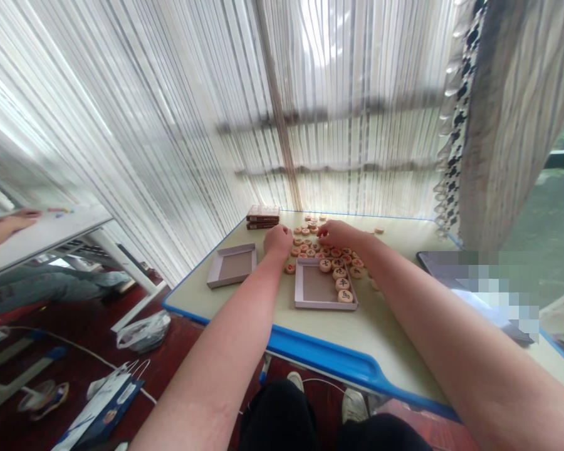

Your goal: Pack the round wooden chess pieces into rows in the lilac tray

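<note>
Round wooden xiangqi pieces (311,253), marked in red or black characters, lie in a loose spread on the pale table. My left hand (278,240) is closed at the left edge of the spread, and whatever it holds is hidden. Over the right part of the pieces, my right hand (339,234) has its fingers bent down and drawn together; I cannot make out what is in them. Nearer me stands a shallow open box (301,289) with several black-marked pieces along its far right and right side. Left of it is a matching shallow box part (232,265) without pieces.
Two stacked brown boxes (263,216) sit at the table's far left corner. A dark flat device (470,291), partly blurred out, lies on the right. The table has a blue edge (324,357). Another person's hands (21,219) rest on a white table at left.
</note>
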Demonstrator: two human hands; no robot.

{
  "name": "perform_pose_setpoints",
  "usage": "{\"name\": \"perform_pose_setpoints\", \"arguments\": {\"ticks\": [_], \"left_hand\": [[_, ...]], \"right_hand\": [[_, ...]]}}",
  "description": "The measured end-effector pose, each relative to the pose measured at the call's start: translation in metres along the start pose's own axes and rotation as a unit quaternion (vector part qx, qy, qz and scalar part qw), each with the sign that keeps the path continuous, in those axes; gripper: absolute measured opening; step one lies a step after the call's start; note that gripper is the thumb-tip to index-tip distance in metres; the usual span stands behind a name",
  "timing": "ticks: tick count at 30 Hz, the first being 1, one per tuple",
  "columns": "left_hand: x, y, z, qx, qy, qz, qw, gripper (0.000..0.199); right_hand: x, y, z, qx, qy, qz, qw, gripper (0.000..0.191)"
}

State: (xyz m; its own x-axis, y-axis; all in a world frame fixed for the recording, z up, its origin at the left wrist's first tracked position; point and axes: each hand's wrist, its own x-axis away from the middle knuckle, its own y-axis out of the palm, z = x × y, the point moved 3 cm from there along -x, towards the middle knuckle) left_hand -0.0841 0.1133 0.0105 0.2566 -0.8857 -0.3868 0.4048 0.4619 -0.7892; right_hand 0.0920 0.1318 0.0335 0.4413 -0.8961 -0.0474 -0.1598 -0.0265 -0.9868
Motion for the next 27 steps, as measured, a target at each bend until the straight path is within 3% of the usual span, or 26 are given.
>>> {"name": "perform_pose_setpoints", "arguments": {"ticks": [4, 7, 11, 13, 19, 24, 27], "left_hand": [[-0.002, 0.0, 0.001, 0.005, 0.004, 0.014, 1.0, 0.026], [-0.001, -0.003, 0.004, 0.018, 0.02, 0.028, 0.999, 0.026], [0.005, -0.009, 0.014, 0.045, 0.071, 0.035, 0.996, 0.025], [0.01, -0.011, 0.019, 0.05, 0.096, 0.029, 0.994, 0.026], [0.024, -0.015, 0.023, 0.053, 0.131, 0.018, 0.99, 0.025], [0.03, -0.016, 0.021, 0.055, 0.187, 0.005, 0.981, 0.024], [0.03, -0.016, 0.021, 0.041, 0.184, 0.006, 0.982, 0.026]], "right_hand": [[-0.003, 0.002, 0.006, -0.006, 0.001, 0.022, 1.0, 0.029], [0.002, -0.012, 0.006, -0.018, 0.017, 0.038, 0.999, 0.027], [0.032, -0.043, -0.014, -0.042, 0.004, 0.101, 0.994, 0.025], [0.057, -0.048, -0.03, -0.07, -0.018, 0.096, 0.993, 0.032], [0.119, -0.019, -0.069, -0.029, -0.062, 0.04, 0.997, 0.019], [0.124, -0.006, -0.078, 0.032, -0.08, 0.044, 0.995, 0.017], [0.122, -0.004, -0.078, 0.04, -0.097, 0.042, 0.994, 0.017]]}}
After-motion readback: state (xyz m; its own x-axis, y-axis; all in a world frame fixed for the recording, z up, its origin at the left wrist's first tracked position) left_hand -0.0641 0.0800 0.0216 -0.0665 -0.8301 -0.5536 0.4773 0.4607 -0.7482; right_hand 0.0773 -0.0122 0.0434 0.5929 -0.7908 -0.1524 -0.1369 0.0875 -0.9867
